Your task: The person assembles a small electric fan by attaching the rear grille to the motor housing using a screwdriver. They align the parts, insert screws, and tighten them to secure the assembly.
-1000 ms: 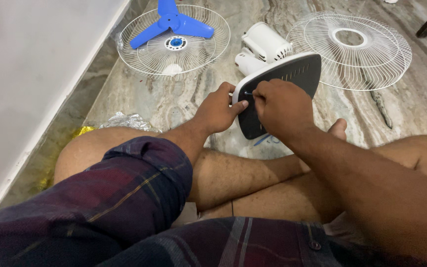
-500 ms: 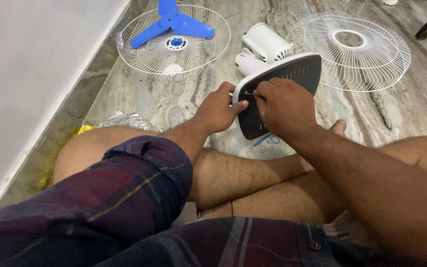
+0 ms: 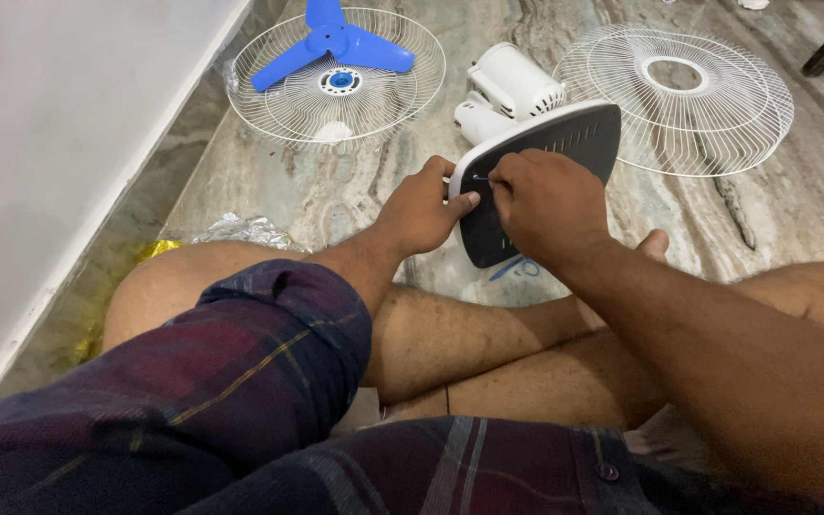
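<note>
Here the fan base (image 3: 553,143), dark underside up, is propped on edge over the floor (image 3: 336,191), its long axis running from lower left to upper right. The left hand (image 3: 419,212) clasps its near rim. The right hand (image 3: 545,205) pinches a thin tool (image 3: 480,177) against the underside. Behind lie the motor (image 3: 512,81) and two grilles.

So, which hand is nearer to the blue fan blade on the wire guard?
Left. The left hand grips the dark base panel's left edge, below the blue fan blade; the right hand rests farther right on the panel.
</note>
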